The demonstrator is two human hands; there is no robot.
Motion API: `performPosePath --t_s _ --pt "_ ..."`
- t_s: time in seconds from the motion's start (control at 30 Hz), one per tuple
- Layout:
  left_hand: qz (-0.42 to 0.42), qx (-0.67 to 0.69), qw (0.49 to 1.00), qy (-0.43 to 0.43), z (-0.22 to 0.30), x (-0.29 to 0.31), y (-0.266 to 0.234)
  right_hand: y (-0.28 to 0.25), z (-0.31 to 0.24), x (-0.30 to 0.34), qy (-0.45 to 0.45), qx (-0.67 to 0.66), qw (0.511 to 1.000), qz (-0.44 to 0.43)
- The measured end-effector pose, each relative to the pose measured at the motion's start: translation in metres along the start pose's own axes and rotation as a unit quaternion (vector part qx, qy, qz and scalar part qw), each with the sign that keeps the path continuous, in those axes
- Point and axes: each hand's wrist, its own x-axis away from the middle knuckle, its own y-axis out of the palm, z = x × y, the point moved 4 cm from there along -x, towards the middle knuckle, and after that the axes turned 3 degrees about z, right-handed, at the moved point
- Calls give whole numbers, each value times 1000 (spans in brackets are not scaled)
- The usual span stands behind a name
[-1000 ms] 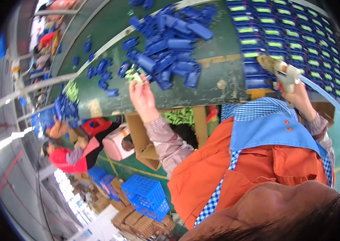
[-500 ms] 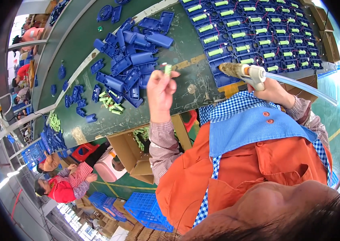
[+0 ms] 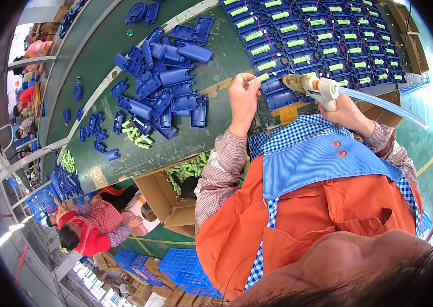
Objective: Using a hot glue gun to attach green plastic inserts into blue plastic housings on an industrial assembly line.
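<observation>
My left hand pinches a small green battery by one end, just left of the nearest row of blue plastic housings. My right hand is wrapped round the grip of a white hot glue gun, whose brownish nozzle points left toward the held battery. A thick translucent glue stick sticks out of the gun's back. Most housings in the grid carry a green battery with thin red wires; the housing beneath the nozzle shows no battery.
Loose blue housings lie heaped on the green tabletop, with a small pile of green batteries beside them. A cardboard box of batteries stands below the table edge. Another person in red works at the far left.
My left hand has moved right, carrying the battery from beside the heap to the housing grid. The glue gun has barely moved. The person at the left has leaned toward the table.
</observation>
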Motion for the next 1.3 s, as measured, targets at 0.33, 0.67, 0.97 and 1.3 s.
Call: performPosePath --t_s 0.33,0.67,0.97,1.3 --pt "87 -318 892 310 -5 3 31 -6 -9 18 38 13 996 -76" --pt "87 -307 904 284 -8 3 31 2 -1 5 11 59 998 28" --pt "86 -312 899 296 -6 3 31 -5 9 15 35 59 997 -36" --pt "111 -236 928 266 5 5 9 -2 -8 12 45 -2 996 -83"
